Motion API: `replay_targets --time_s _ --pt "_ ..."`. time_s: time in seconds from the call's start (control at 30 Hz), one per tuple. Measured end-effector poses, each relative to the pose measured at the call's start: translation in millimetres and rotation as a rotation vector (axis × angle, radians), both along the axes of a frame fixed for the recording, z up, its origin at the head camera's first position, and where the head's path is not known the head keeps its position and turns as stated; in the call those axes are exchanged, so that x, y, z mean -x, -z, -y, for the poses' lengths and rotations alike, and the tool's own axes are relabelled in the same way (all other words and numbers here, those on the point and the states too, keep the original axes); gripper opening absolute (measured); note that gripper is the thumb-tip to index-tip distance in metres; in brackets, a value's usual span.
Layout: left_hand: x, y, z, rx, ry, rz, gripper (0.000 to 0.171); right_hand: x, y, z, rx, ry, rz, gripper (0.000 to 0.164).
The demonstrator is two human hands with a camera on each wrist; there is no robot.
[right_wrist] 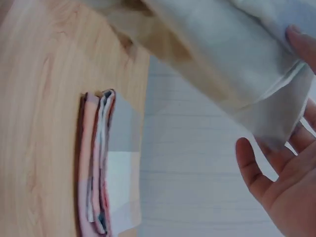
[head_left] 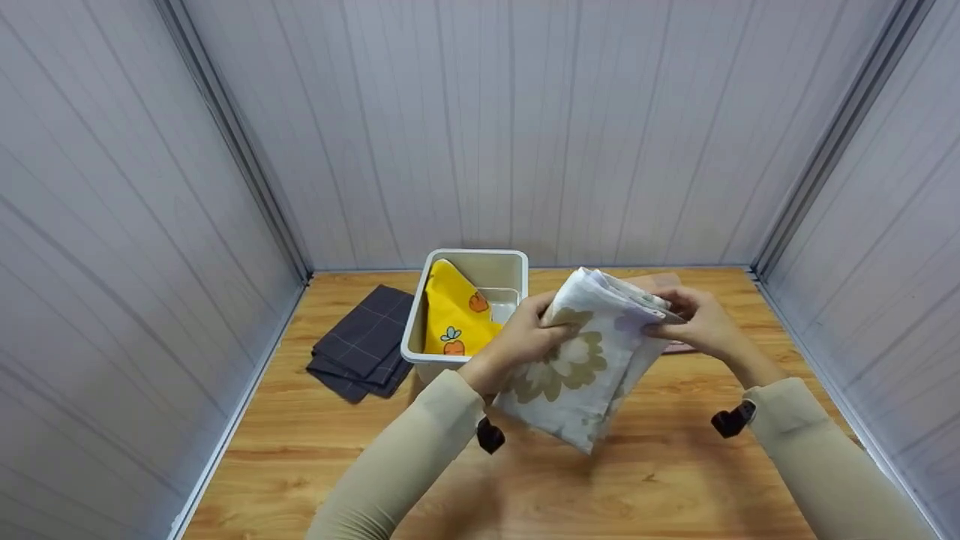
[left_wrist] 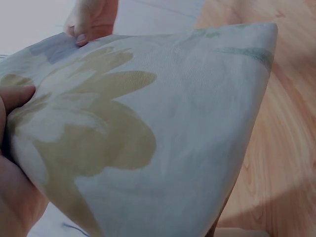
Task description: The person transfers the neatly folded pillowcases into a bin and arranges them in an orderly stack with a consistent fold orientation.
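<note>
A folded white cloth with a tan flower print (head_left: 577, 360) is held up above the table, its layers loosely stacked. My left hand (head_left: 523, 337) grips its left edge, thumb lying over the flower. At the upper right corner, my right hand (head_left: 705, 326) pinches the layers between thumb and fingers. In the right wrist view, that thumb lies on one side of the cloth (right_wrist: 232, 59) and the fingers (right_wrist: 276, 158) are on the other. The left wrist view shows the printed face of the cloth (left_wrist: 187, 108) up close.
Left of the cloth stands a white bin (head_left: 411, 330) with a yellow carrot-print cloth (head_left: 450, 307) inside. Folded dark checked cloths (head_left: 364, 341) lie on the wooden table (head_left: 300, 465) left of the bin. A folded pink and white cloth (right_wrist: 106, 168) lies behind the right hand. Pale panels surround the table.
</note>
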State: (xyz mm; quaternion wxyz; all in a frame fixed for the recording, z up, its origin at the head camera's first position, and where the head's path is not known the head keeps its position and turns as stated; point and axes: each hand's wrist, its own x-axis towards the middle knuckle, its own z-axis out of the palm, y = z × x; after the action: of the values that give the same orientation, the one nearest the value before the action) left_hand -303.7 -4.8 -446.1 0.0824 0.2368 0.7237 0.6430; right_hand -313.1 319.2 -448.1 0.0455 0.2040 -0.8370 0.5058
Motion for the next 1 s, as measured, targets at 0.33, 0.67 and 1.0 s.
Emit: replay_targets --time_s 0.33,0.67,1.0 --pt "5.8 -11.2 10 0.018 -0.032 -0.141 0.041 0.5 24.4 15 0.514 0.051 0.171 0.059" --pt "7.7 -19.4 19 0.0 -0.027 -0.18 0.04 -1.2 41.3 43 0.728 -0.046 0.328 0.045" --pt "12.2 -25.2 28 0.0 -0.074 -0.188 0.037 -8.7 56.6 65 0.705 -0.063 0.417 0.044"
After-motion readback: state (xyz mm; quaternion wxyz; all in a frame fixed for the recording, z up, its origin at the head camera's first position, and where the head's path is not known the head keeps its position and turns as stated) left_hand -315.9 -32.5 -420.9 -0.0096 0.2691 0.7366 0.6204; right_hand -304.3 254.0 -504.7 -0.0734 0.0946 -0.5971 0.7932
